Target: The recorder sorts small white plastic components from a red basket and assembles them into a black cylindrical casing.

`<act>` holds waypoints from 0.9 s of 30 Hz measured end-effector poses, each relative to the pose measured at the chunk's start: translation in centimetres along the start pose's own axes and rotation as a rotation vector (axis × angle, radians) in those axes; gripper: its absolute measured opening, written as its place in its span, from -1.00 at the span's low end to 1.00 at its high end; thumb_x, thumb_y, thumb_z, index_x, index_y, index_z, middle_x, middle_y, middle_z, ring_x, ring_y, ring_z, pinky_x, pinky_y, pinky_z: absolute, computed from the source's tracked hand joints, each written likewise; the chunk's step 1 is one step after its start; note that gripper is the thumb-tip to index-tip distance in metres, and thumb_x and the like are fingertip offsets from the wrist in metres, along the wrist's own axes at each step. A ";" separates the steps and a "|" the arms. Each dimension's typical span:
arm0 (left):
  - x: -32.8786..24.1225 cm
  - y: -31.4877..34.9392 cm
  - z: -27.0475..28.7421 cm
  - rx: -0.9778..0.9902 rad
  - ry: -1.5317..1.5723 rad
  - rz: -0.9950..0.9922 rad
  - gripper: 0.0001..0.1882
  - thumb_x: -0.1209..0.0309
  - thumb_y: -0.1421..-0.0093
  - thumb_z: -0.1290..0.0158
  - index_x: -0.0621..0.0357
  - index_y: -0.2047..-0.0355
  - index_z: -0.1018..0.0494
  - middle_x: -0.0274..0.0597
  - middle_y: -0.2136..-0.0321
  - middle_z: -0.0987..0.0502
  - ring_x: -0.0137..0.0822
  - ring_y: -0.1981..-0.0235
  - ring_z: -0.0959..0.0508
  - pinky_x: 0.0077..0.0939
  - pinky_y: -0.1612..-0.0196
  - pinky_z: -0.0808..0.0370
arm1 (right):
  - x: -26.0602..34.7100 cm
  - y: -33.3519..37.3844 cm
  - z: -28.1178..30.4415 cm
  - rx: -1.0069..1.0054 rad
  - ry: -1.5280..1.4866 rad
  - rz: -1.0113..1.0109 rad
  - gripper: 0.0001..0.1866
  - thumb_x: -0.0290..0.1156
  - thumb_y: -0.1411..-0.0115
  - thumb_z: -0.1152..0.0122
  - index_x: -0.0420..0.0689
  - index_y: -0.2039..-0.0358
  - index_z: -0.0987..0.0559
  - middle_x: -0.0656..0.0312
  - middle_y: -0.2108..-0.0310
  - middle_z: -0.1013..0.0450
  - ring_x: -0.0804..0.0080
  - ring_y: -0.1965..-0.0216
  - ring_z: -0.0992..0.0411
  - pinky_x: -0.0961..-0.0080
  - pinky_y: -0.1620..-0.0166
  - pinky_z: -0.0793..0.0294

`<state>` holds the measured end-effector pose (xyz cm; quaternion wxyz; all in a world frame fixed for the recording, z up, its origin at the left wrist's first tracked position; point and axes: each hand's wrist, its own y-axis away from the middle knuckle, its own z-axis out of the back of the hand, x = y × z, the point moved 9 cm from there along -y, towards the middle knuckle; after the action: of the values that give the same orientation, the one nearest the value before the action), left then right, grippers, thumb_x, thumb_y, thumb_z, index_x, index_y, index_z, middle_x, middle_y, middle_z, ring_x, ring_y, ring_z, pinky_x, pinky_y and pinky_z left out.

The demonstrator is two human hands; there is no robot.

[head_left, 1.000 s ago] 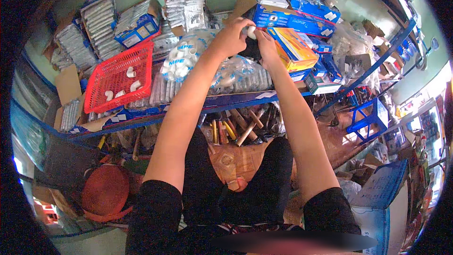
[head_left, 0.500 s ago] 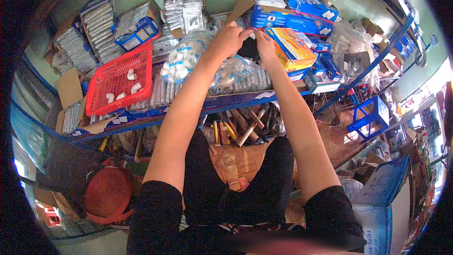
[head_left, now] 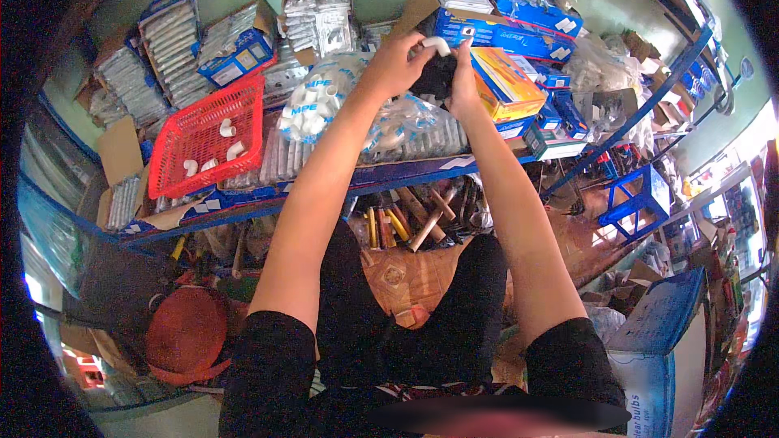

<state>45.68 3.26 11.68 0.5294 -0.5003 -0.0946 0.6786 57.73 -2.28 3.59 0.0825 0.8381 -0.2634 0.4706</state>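
A white elbow pipe fitting (head_left: 436,45) is pinched by the fingers of my left hand (head_left: 393,67), above the back of the shelf. Facing it, my right hand (head_left: 463,88) grips a dark, cloth-like black piece (head_left: 434,79) that hangs between the two hands; its far fingers are partly hidden. Left of my left forearm lies a clear plastic bag (head_left: 312,105) filled with white fittings. Farther left, a red plastic basket (head_left: 162,146) holds several loose white elbow fittings (head_left: 234,151).
An orange-and-yellow box (head_left: 509,85) stands close to my right hand, with blue boxes (head_left: 519,36) behind it. Packs of silver-wrapped items (head_left: 166,49) line the back left. The blue shelf edge (head_left: 324,198) runs across; hammers (head_left: 430,223) lie beneath. A blue stool (head_left: 637,199) is at right.
My hands have moved apart; the right moved slightly right. The white elbow fitting, mostly covered by fingers before, now shows plainly in my left hand.
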 end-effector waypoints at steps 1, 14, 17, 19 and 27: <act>0.0 -0.1 -0.6 0.066 -0.014 -0.038 -0.68 0.24 -0.34 -0.19 0.24 0.05 -0.59 0.06 0.26 -0.64 -0.08 0.25 -0.68 -0.23 0.16 -0.59 | 0.5 0.1 -0.5 0.046 0.038 0.049 -0.21 0.33 -0.47 0.27 -0.19 -0.13 -0.53 0.11 0.03 -0.56 0.30 0.04 -0.55 0.34 -0.05 -0.55; 0.7 -0.1 -1.2 0.130 -0.120 0.061 -0.47 0.26 -0.18 -0.33 0.18 -0.13 -0.55 0.10 0.08 -0.64 0.04 0.12 -0.66 -0.15 0.01 -0.55 | 2.1 0.4 -0.6 0.092 0.189 0.245 -0.62 -0.10 -0.49 -0.08 -0.18 0.00 -0.58 0.27 0.17 -0.53 0.47 0.15 -0.44 0.46 0.00 -0.41; 0.3 -0.1 -2.5 0.151 -0.202 -0.009 -0.42 0.27 -0.12 -0.39 0.16 -0.13 -0.52 0.14 0.05 -0.63 0.07 0.06 -0.65 -0.13 -0.03 -0.55 | 2.1 0.2 0.0 0.086 0.074 0.176 -0.62 -0.09 -0.49 -0.05 -0.14 0.00 -0.60 0.27 0.16 -0.55 0.47 0.17 -0.48 0.45 0.03 -0.45; 1.5 -0.4 -1.2 0.080 -0.211 0.004 -0.43 0.28 -0.13 -0.38 0.16 -0.12 -0.51 0.12 0.06 -0.63 0.07 0.05 -0.65 -0.13 -0.04 -0.54 | 1.7 0.4 -0.7 0.107 0.039 0.107 -0.62 -0.08 -0.49 -0.04 -0.13 0.00 -0.59 0.26 0.15 -0.55 0.47 0.17 -0.48 0.45 0.03 -0.46; 1.2 -0.7 2.5 -0.320 0.001 0.035 -0.52 0.12 -0.36 -0.14 0.36 0.02 -0.45 0.19 0.12 -0.61 0.06 0.06 -0.61 -0.16 -0.05 -0.49 | 2.9 0.8 -1.0 0.018 0.358 0.356 -0.60 -0.12 -0.46 -0.17 -0.20 -0.04 -0.65 0.36 0.26 -0.54 0.60 0.27 -0.41 0.58 0.17 -0.42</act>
<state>44.28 5.51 12.69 0.4312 -0.5801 -0.1927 0.6636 57.74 -3.62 6.43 0.0362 0.6825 -0.3837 0.6210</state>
